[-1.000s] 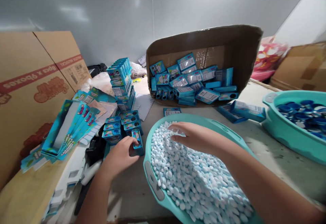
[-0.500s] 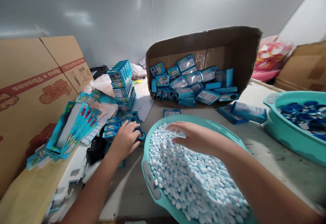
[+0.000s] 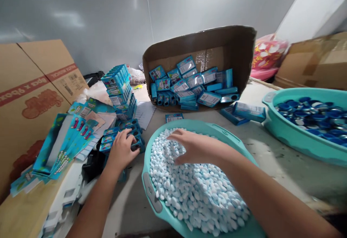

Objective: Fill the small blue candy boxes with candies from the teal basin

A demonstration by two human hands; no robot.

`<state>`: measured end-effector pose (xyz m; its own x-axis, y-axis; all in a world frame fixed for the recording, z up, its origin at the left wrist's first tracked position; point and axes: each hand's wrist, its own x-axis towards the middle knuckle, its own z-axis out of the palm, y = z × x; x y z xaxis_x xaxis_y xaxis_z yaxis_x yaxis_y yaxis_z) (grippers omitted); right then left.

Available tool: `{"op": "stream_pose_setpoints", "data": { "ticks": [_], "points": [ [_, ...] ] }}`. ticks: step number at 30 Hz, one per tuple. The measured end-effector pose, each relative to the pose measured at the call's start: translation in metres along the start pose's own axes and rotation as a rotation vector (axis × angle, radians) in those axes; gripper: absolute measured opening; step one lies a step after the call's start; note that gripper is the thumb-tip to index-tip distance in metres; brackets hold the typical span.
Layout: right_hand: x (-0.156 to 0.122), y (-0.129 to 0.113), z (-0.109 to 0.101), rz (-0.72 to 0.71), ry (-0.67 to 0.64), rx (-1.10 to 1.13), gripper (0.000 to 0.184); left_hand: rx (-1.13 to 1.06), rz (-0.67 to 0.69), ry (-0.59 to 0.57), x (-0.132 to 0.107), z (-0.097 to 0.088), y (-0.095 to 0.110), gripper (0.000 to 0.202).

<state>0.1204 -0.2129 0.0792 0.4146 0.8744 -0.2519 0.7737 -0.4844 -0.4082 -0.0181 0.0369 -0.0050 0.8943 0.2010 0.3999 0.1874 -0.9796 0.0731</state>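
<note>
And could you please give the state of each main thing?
Near turquoise plastic tub: loaded with small pale-blue pellets
Far-right turquoise plastic tub: holding shiny blue pieces
Middle brown cardboard box: open, holding blue cartons
Blue carton pile: standing upright
Left hand: curved over small blue boxes
Right hand: half-curled over pellets

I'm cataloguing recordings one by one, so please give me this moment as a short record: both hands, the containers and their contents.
Left hand: left hand over small blue boxes, grip unclear
Right hand: right hand with thumb and fingers apart, over pale pieces
Near container: teal basin holding the pale pieces
Right container: second basin with blue round pieces
Carton: carton open toward camera, blue packs inside
</note>
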Motion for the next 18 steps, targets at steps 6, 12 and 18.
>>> {"op": "stream_pose_setpoints", "data": {
  "ticks": [6, 12, 18],
  "points": [
    [0.003, -0.003, 0.006, 0.032, -0.156, -0.011, 0.083, -0.102, -0.109, 0.196, -0.043, -0.027, 0.022, 0.002],
    [0.005, -0.001, 0.013, 0.010, -0.102, -0.034, 0.071, -0.463, -0.271, -0.279, -0.109, -0.011, 0.065, 0.011],
    [0.005, -0.006, 0.013, 0.026, -0.115, -0.090, 0.069, -0.798, -0.317, -0.255, -0.104, 0.023, 0.104, 0.038]
  ]
}}
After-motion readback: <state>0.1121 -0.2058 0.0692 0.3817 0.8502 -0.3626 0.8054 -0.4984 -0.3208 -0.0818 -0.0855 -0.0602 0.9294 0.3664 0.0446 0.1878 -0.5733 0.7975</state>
